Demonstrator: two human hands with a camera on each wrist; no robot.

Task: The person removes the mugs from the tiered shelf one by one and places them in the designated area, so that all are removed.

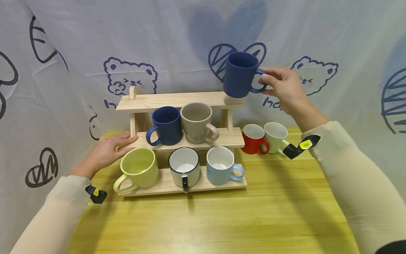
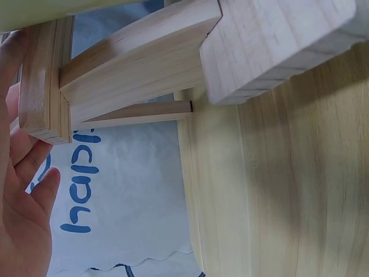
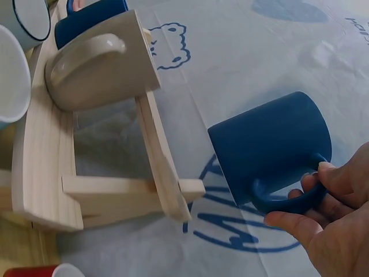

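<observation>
My right hand [image 1: 283, 86] pinches the handle of a dark blue mug [image 1: 240, 76], holding it upright over the right end of the wooden tiered stand's [image 1: 177, 100] top board. The right wrist view shows thumb and fingers about that handle [image 3: 294, 202]. At the stand's left end, my left hand [image 1: 109, 150] grips the middle board's end [image 2: 46, 86], its thumb partly hidden by the yellow-green mug [image 1: 139, 167]. A second dark blue mug [image 1: 166, 127] and a beige mug [image 1: 195, 123] stand side by side on the middle board.
On the lowest board are also a white mug with a black rim [image 1: 184, 167] and a light blue mug [image 1: 220, 165]. A red mug [image 1: 252, 143] and a pale green mug [image 1: 274, 135] stand on the table [image 1: 222, 222] at right. A printed curtain [image 1: 177, 42] hangs behind.
</observation>
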